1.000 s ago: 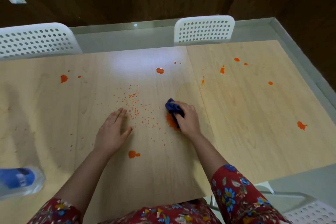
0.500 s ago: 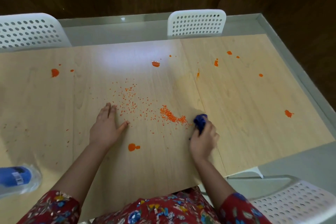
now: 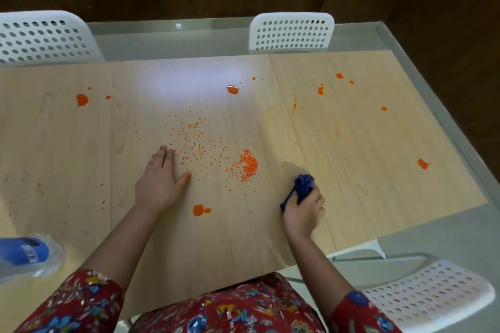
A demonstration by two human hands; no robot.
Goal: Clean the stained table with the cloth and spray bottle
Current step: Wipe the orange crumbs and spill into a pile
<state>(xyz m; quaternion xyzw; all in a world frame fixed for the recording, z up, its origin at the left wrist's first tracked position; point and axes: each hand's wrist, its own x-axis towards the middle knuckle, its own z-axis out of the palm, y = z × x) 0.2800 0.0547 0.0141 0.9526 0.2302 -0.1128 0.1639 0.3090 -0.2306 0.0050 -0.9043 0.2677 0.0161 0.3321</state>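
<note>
While the right hand (image 3: pixel 303 211) grips the bunched blue cloth (image 3: pixel 304 186), fingers curled round it and holding it low on the tabletop (image 3: pixel 81 143) by the seam between the two panels, I read this as the wiping step, mid-stroke. The left hand (image 3: pixel 159 184) lies flat and open on the wood, fingers straight, holding nothing, bracing the body. Between the two hands sits a small heap (image 3: pixel 247 165) of orange crumbs, with a loose scatter of specks (image 3: pixel 194 138) spreading up and left of it toward the left fingertips. A wet-looking blob (image 3: pixel 200 209) lies nearer me, between the forearms. Other stains are well apart: one spot (image 3: pixel 232 89) under the glare at the far middle, one (image 3: pixel 81 99) at far left, several on the right panel, a splat (image 3: pixel 422 163) near the right edge. The spray bottle (image 3: pixel 24 254) shows blurred at the near left edge, away from both hands; I cannot tell how it lies. By my judgement the job is early, with most stains untouched. The next move, I think, calls for drawing the cloth left over the heap with firm, flat pressure, gathering crumbs rather than flinging them, then taking the near blob. The far spots may need the bottle, which means freeing the left hand to fetch it.
</note>
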